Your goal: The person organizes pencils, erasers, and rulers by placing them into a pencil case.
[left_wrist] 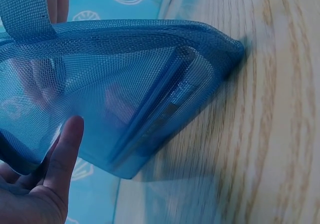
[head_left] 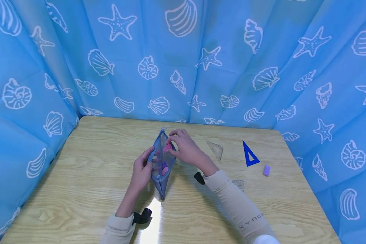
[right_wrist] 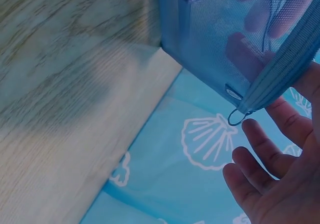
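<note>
A blue mesh pencil pouch (head_left: 161, 184) stands with its zipped top spread wide. My left hand (head_left: 142, 171) grips its left edge; in the left wrist view the thumb (left_wrist: 67, 154) lies against the mesh. At the far part of the opening, my right hand (head_left: 186, 149) pinches a pink eraser (head_left: 167, 148), its fingertips inside the rim. Deeper in the pouch lie a purple piece (head_left: 164, 164) and a pink piece (head_left: 165, 170). Through the mesh, slim pens (left_wrist: 160, 109) show, blurred. A ring (right_wrist: 237, 117) hangs at the pouch's end.
Right of the pouch, a clear set square (head_left: 216, 150), a blue set square (head_left: 249, 156) and a purple eraser (head_left: 266, 170) lie on the wooden table (head_left: 94, 169). A clear protractor (head_left: 239, 184) is partly behind my right sleeve. A shell-patterned curtain (head_left: 170, 67) surrounds the table.
</note>
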Action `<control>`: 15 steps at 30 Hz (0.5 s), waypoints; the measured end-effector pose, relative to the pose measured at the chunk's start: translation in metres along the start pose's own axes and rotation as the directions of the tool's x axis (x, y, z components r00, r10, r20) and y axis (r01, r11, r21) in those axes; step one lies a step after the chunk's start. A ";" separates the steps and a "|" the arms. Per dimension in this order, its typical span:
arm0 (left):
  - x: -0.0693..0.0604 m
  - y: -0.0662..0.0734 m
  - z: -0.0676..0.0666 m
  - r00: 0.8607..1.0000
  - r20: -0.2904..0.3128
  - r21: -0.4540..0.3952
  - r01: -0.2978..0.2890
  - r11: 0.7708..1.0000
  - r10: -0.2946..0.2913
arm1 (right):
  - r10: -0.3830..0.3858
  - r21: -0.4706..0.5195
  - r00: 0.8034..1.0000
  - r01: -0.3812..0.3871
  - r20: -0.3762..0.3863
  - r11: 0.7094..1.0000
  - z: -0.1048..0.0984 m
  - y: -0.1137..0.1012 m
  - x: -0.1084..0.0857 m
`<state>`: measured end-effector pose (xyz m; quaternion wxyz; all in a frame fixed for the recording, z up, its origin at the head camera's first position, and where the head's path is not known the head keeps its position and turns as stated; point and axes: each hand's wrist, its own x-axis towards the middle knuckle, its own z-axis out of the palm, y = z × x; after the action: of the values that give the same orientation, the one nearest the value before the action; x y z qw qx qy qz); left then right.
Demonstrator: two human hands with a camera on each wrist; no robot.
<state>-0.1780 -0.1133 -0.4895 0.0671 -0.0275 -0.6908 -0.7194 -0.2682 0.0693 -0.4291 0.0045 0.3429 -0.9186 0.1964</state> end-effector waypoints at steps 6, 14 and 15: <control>0.000 0.000 0.001 1.000 -0.008 -0.005 -0.005 1.000 0.005 | 0.013 -0.022 1.000 -0.012 0.028 1.000 0.002 -0.002 0.004; 0.000 -0.001 -0.001 1.000 -0.006 -0.006 0.011 1.000 -0.011 | -0.004 0.037 1.000 0.004 -0.004 0.999 0.000 -0.002 0.000; -0.001 -0.001 -0.001 1.000 -0.007 -0.008 0.013 1.000 -0.013 | -0.010 0.055 1.000 0.011 -0.021 0.998 -0.001 -0.001 -0.002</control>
<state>-0.1776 -0.1140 -0.4908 0.0648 -0.0208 -0.6879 -0.7226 -0.2662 0.0701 -0.4283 0.0058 0.3456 -0.9109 0.2253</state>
